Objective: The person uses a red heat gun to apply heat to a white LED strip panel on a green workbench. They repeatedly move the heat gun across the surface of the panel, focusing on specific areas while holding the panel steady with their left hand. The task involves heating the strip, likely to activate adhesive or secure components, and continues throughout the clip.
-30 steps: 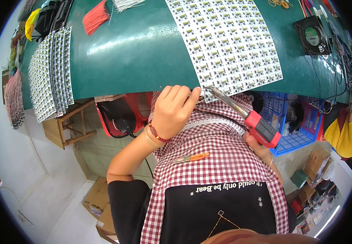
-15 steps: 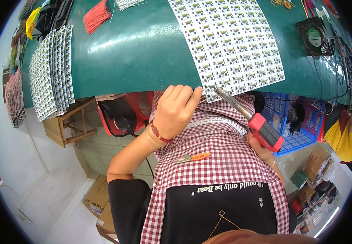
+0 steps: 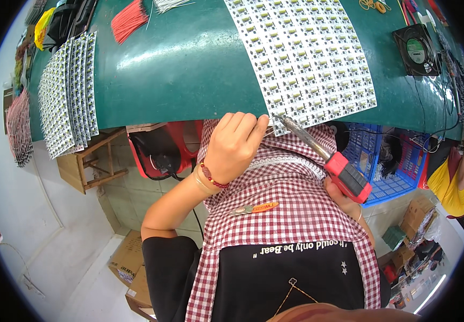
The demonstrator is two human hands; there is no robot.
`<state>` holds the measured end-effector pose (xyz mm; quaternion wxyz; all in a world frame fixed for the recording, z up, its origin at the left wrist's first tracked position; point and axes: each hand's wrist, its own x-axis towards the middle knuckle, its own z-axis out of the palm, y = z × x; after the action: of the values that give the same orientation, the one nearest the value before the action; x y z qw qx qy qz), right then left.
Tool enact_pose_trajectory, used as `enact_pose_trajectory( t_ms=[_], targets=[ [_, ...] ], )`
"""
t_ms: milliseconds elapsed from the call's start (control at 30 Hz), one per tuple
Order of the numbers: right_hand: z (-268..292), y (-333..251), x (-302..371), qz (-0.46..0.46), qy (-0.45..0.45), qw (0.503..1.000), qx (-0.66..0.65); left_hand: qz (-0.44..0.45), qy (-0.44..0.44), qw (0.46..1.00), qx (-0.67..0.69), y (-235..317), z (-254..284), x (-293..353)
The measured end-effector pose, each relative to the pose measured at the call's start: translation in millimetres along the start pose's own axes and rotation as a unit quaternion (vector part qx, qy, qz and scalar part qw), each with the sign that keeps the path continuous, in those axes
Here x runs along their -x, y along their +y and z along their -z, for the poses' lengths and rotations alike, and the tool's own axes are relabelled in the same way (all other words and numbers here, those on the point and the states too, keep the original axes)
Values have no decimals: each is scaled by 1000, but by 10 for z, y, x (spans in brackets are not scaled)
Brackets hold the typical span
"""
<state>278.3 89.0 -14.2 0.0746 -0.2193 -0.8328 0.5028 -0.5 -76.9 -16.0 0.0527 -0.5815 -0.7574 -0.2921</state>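
Note:
A large white sheet of small circuit boards (image 3: pixel 309 59) lies on the green table, its near corner at the table's front edge. Beside that corner my left hand (image 3: pixel 234 142) is closed in a pinch; a thin wire (image 3: pixel 269 130) shows by the fingertips, though its held end is hidden. My right hand (image 3: pixel 342 196) grips a soldering iron (image 3: pixel 344 174) by its red and black handle. The iron's metal tip meets the corner of the sheet, close to my left fingertips; whether it touches a board or the wire is too small to tell.
More circuit-board sheets (image 3: pixel 71 94) overlap at the table's left. Red wires (image 3: pixel 128 21) lie at the back, and a black fan (image 3: pixel 417 49) stands at right. A blue crate (image 3: pixel 390 161) sits below the right edge. Orange-handled cutters (image 3: pixel 256 209) rest on my checked apron.
The soldering iron has shifted slightly left and up, its tip a little nearer my left fingertips. My left hand has barely moved, still pinched at the corner of the sheet.

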Motion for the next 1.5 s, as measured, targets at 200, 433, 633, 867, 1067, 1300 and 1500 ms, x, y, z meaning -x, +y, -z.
enact_pose_trajectory(
  t_ms=[200,433,633,867,1067,1300,1500],
  targets=[
    [-22,239,194,-114,-12,990,-77,3,5,1000,-2,4,7,1],
    [-48,142,107,-44,-9,999,26,5,6,1000,2,0,-2,4],
    [-2,270,222,-106,-24,991,-82,7,1,1000,2,6,6,-2],
    [-16,209,170,-89,-28,978,-185,6,3,1000,3,-1,2,6],
    [-21,166,146,-91,-22,972,-216,3,4,1000,-13,1,45,6],
    [-70,87,80,-106,-9,959,-263,-4,15,999,-34,33,173,-57],
    [-67,121,66,-108,-18,984,-137,-3,-4,1000,-27,-31,61,-53]
  ],
)
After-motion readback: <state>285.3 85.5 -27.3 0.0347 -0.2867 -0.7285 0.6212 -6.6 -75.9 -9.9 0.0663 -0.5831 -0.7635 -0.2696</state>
